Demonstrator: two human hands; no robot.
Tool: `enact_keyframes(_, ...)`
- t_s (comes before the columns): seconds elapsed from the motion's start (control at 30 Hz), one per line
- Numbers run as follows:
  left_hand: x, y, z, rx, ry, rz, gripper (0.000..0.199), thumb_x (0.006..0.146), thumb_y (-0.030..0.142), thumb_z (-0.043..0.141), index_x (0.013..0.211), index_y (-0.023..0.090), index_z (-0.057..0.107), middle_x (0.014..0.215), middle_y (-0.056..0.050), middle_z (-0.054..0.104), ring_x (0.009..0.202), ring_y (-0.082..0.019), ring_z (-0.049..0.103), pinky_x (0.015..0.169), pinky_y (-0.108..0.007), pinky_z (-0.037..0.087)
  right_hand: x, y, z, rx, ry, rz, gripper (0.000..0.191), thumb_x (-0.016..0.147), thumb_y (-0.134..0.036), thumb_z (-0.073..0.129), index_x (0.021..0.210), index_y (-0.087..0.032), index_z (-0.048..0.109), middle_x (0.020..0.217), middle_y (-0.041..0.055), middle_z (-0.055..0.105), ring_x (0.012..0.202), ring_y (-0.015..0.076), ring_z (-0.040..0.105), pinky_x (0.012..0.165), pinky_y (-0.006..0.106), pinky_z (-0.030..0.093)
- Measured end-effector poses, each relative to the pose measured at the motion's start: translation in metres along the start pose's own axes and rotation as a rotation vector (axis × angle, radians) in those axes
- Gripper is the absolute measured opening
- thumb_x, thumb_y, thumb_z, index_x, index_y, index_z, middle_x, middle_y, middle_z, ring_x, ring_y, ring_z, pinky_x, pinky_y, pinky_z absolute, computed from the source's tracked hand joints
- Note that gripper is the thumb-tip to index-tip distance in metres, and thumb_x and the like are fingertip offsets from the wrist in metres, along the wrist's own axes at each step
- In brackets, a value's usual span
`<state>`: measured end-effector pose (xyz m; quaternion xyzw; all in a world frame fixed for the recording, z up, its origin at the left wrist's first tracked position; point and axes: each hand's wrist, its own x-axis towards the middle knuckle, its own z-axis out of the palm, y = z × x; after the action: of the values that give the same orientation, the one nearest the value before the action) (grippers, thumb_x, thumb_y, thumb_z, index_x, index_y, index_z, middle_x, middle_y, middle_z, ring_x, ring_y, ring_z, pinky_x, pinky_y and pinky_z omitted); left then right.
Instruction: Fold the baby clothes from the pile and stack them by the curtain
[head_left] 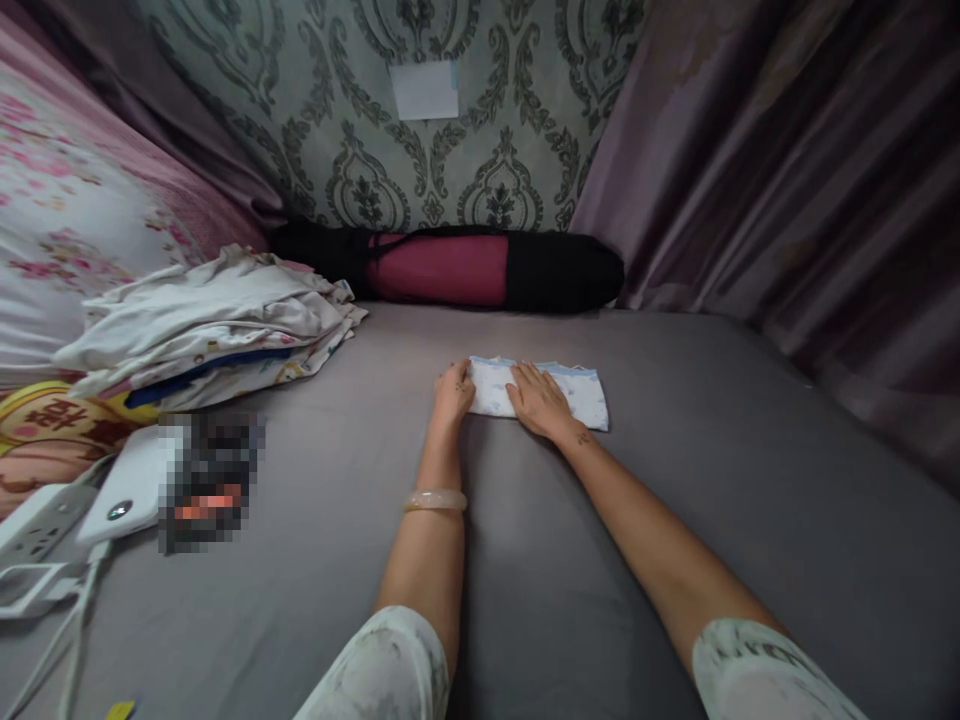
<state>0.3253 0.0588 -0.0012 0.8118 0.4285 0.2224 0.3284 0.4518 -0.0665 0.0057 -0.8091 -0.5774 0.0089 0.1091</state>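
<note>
folded cloth [589, 397] flat on grey sheet [540, 520] | left hand [453, 390]: grip curled at cloth's left end, cannot tell if pinching | right hand [540, 400]: grip spread flat on top | likely light, soft, floppy, not fragile; take it by both short ends

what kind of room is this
Likely a bedroom: a broad grey sheet spread as on a bed, a pile of fabric at the left, and curtains beside patterned wallpaper.
</note>
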Motion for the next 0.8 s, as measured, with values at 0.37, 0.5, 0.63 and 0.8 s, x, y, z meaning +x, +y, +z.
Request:
enact_keyframes(0.37, -0.002, 0.002, -0.005, -0.047, 0.075, -0.099, 0.044, 0.088, 0.008, 0.036, 0.126, 0.011, 0.059, 0.129, -0.014, 0.062, 0.123, -0.021, 0.055, 0.105, -0.032, 0.040, 0.010, -0.022, 0.003, -0.033, 0.015, -0.043, 0.056, 0.099, -0.036, 0.026, 0.145, -0.006, 0.039, 0.153, 0.0136, 0.034, 0.142, 0.0263, 0.027, 0.116, 0.042, 0.017)
enact_keyframes(0.5, -0.001, 0.003, -0.005, -0.081, 0.114, -0.133, 0.045, 0.087, 0.007, 0.036, 0.126, 0.010, 0.059, 0.130, -0.015, 0.061, 0.125, -0.020, 0.054, 0.105, -0.030, 0.038, 0.015, -0.028, -0.001, -0.029, 0.000, -0.041, 0.057, 0.099, -0.036, 0.026, 0.144, -0.005, 0.040, 0.153, 0.0148, 0.034, 0.142, 0.0279, 0.027, 0.115, 0.043, 0.017)
enact_keyframes(0.63, -0.001, 0.002, -0.007, -0.124, 0.149, -0.154, 0.047, 0.085, 0.006, 0.034, 0.126, 0.009, 0.059, 0.130, -0.016, 0.061, 0.124, -0.019, 0.055, 0.105, -0.030, 0.039, 0.022, -0.043, 0.002, -0.006, 0.025, -0.074, 0.057, 0.099, -0.037, 0.025, 0.146, -0.006, 0.036, 0.154, 0.0138, 0.031, 0.143, 0.0259, 0.023, 0.116, 0.043, 0.016)
enact_keyframes(0.8, -0.001, 0.001, -0.009, -0.147, 0.160, -0.167, 0.047, 0.084, 0.006, 0.036, 0.124, 0.008, 0.060, 0.128, -0.016, 0.062, 0.122, -0.020, 0.056, 0.104, -0.030, 0.041, 0.024, -0.050, 0.014, -0.002, -0.004, -0.077, 0.058, 0.100, -0.037, 0.023, 0.147, -0.006, 0.035, 0.154, 0.0135, 0.032, 0.143, 0.0251, 0.025, 0.116, 0.043, 0.013)
